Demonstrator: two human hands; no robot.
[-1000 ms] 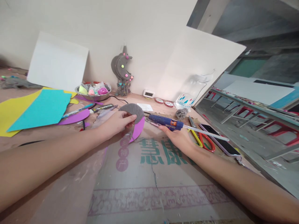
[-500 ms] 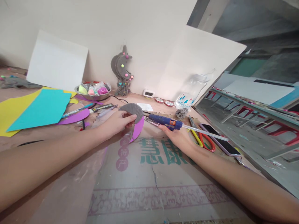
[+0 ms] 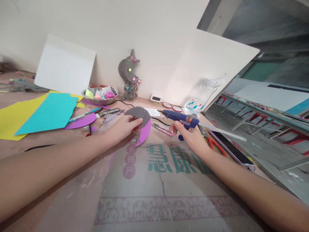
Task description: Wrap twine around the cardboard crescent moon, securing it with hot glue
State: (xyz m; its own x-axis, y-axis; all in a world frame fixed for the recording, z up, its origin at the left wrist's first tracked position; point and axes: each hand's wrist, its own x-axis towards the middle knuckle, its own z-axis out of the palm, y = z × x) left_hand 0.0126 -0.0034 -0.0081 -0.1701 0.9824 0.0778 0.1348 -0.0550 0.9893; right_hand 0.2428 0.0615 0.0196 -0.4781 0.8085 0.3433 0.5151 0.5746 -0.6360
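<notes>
My left hand [image 3: 125,126] pinches a purple crescent [image 3: 145,132], whose upper part is wrapped in grey yarn. To the right, my right hand [image 3: 189,135] is closed round the handle of a blue hot glue gun [image 3: 180,118]. A long clear glue stick [image 3: 223,131] juts from the gun's back end. The nozzle points left towards the crescent, apart from it. Tweezers [image 3: 162,129] lie on the table between both hands. Beneath my hands spreads a printed plastic sheet [image 3: 135,193].
Turquoise foam sheet [image 3: 49,112] and yellow sheet [image 3: 14,117] lie left. Behind are a bowl of clay packets [image 3: 101,100], a decorated grey moon [image 3: 129,74], a clock [image 3: 155,98] and a glass jar [image 3: 199,96]. A phone [image 3: 230,146] and red-handled scissors [image 3: 217,146] lie right.
The glue gun has moved right and slightly up, away from the crescent, uncovering the tweezers. My left hand still holds the crescent. The whole view has shifted a little.
</notes>
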